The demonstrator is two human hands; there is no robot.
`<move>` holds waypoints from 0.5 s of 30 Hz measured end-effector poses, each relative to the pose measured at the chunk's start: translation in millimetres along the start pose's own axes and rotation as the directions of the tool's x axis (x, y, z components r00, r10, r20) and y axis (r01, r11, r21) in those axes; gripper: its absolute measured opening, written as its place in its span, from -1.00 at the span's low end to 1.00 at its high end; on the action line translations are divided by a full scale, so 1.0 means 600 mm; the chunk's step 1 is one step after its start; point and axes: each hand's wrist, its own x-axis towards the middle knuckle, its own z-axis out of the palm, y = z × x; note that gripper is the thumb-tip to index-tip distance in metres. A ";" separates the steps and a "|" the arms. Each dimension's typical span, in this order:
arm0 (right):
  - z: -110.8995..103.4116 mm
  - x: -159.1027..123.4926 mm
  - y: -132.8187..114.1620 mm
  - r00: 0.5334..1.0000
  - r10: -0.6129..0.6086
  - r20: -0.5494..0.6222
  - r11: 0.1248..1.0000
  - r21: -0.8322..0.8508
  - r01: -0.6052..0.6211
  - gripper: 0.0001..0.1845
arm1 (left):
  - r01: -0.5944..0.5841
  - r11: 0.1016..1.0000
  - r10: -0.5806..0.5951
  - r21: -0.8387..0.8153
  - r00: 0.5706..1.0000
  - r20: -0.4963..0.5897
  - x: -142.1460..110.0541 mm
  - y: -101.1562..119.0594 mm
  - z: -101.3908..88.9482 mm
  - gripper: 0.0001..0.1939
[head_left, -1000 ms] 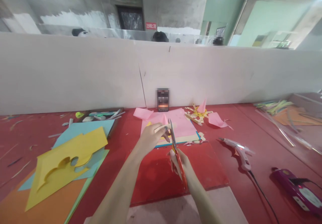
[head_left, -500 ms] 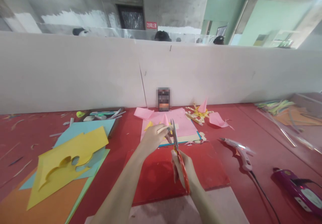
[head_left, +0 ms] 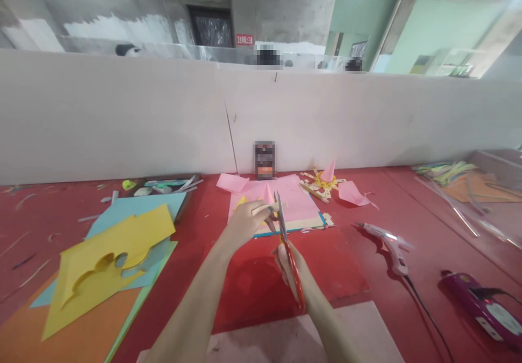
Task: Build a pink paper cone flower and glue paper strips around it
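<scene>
My left hand (head_left: pixel 248 219) is closed on a small cream strip of paper (head_left: pixel 264 208), above the stacked sheets. In my right hand (head_left: pixel 290 262) are red-handled scissors (head_left: pixel 294 276), their blades pointing away from me and meeting the strip's right end. Beyond my left hand rises a pink paper cone (head_left: pixel 267 193). Pink paper (head_left: pixel 299 205) lies on top of the stack, with cream and blue edges showing below it. A second pink cone (head_left: pixel 328 171) stands on a yellow ring with cream strips spread around it.
A glue gun (head_left: pixel 387 246) and a purple power strip (head_left: pixel 481 306) lie to the right. Yellow cut paper (head_left: pixel 110 260) tops coloured sheets at left. A phone (head_left: pixel 265 161) leans on the white partition (head_left: pixel 163 118). A red board (head_left: pixel 326 270) lies under my hands.
The scissors shifted slightly right, then back a little left, staying by the strip's end. Both hands keep their holds. Some cream scraps right of the stack look fewer.
</scene>
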 end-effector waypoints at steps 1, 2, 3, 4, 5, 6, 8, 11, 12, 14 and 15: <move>-0.001 0.002 0.004 1.000 -0.004 0.006 1.000 0.005 0.004 -0.42 | 0.000 1.000 0.000 0.009 1.000 0.006 0.000 0.002 0.001 -0.71; -0.002 0.005 0.008 1.000 -0.009 0.011 1.000 0.007 0.009 -0.41 | 0.000 1.000 0.000 0.014 1.000 0.014 0.000 0.005 0.002 -0.72; -0.003 0.007 0.010 1.000 -0.014 0.013 1.000 0.007 0.014 -0.41 | -0.001 1.000 0.001 0.015 1.000 0.020 0.000 0.007 0.003 -0.72; -0.005 0.009 0.011 1.000 -0.019 0.013 1.000 0.004 0.019 -0.41 | -0.005 1.000 0.004 0.013 1.000 0.024 0.000 0.008 0.004 -0.72; -0.006 0.011 0.012 1.000 -0.021 0.014 1.000 -0.003 0.021 -0.42 | -0.007 1.000 0.007 0.010 1.000 0.029 0.001 0.009 0.005 -0.72; -0.007 0.012 0.012 1.000 -0.022 0.013 1.000 -0.012 0.022 -0.42 | -0.009 1.000 0.009 0.005 0.999 0.033 0.001 0.009 0.005 -0.72; -0.008 0.011 0.012 1.000 -0.023 0.007 0.999 -0.034 0.023 -0.43 | -0.013 1.000 0.013 -0.007 0.999 0.042 0.001 0.008 0.005 -0.71; -0.007 0.005 0.011 0.999 -0.029 -0.017 0.998 -0.061 0.028 -0.45 | -0.017 1.000 0.018 -0.015 0.999 0.046 0.000 0.005 0.005 -0.72; -0.007 0.002 0.010 0.999 -0.027 -0.025 0.998 -0.064 0.026 -0.46 | -0.021 1.000 0.022 -0.017 0.999 0.048 0.000 0.004 0.006 -0.72; -0.005 -0.004 0.007 0.999 -0.018 -0.032 0.998 -0.063 0.016 -0.46 | -0.018 1.000 0.019 -0.015 0.999 0.047 0.000 0.002 0.009 -0.73; -0.004 -0.007 0.004 1.000 -0.010 -0.030 0.998 -0.060 0.008 -0.46 | -0.014 1.000 0.015 -0.013 0.999 0.046 0.000 0.001 0.010 -0.73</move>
